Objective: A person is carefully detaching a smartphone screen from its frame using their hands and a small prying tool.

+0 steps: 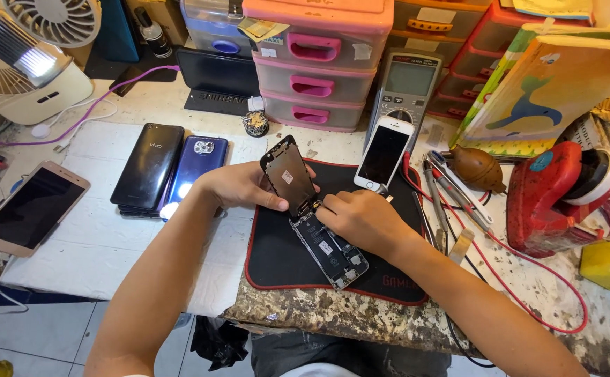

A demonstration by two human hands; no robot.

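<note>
opened phone (333, 253) on mat | left hand (239, 185) pinches lifted screen (288, 174) | right hand (361, 220) fingers pressed at hinge

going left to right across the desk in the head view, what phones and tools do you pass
gold phone → black phone → blue phone → left hand holding the lifted screen panel → right hand on the opened phone body → white phone → brown blower bulb → red stand
</note>
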